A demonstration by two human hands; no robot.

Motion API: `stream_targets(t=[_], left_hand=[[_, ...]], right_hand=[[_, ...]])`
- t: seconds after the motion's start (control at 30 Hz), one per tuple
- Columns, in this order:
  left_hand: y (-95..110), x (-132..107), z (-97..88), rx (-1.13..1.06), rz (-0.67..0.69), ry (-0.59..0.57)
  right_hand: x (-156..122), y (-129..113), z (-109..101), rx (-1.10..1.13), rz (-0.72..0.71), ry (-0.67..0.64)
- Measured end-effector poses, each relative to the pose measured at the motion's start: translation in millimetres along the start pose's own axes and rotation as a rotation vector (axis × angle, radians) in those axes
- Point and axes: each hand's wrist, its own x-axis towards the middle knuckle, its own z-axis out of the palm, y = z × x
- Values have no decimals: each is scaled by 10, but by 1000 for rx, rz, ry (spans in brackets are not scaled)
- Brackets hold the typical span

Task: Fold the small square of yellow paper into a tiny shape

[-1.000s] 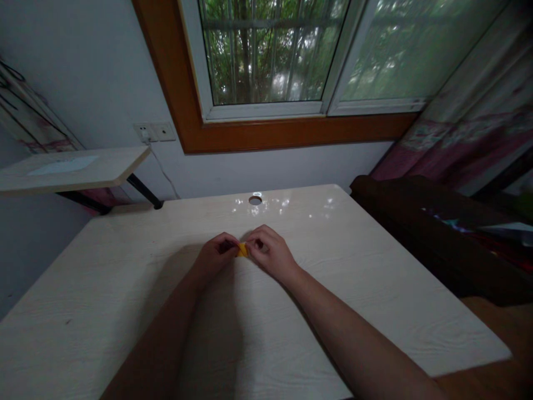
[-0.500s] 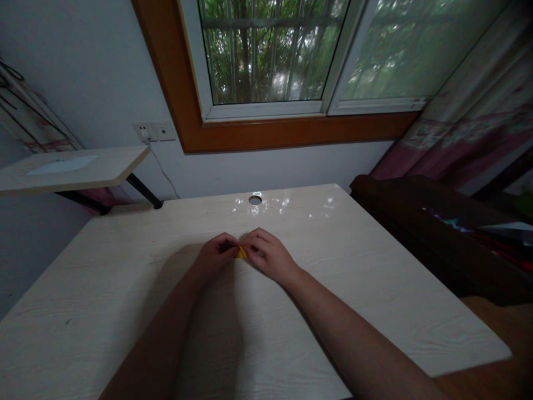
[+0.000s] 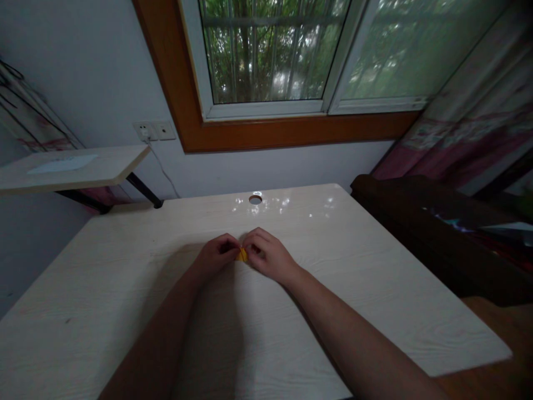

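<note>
Both my hands meet at the middle of a pale wooden desk [image 3: 125, 289]. Between their fingertips sits a small yellow piece [image 3: 242, 255], mostly hidden; it looks like folded paper, but I cannot be sure. My left hand [image 3: 216, 256] pinches its left side with curled fingers. My right hand [image 3: 268, 256] pinches its right side, fingers bent over it. The hands touch each other just above the desk surface.
A round cable hole [image 3: 255, 199] lies near the desk's far edge. A small side shelf [image 3: 70, 168] stands at the left by a wall socket [image 3: 154, 131]. A window is ahead, and dark furniture [image 3: 437, 233] and curtains are at the right.
My right fingers have closed further over the yellow piece and the hands sit slightly lower on the desk. Less of the yellow shows now.
</note>
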Motion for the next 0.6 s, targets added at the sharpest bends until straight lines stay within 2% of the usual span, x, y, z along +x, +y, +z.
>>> stream_targets(t=[0.3,0.6], left_hand=[[-5,-10,-19,35,-1,43],[-18,-8,-3,6,34,111]], right_hand=[[-7,-12,-36,-3,38,58],[1,32,19,-7,111,136]])
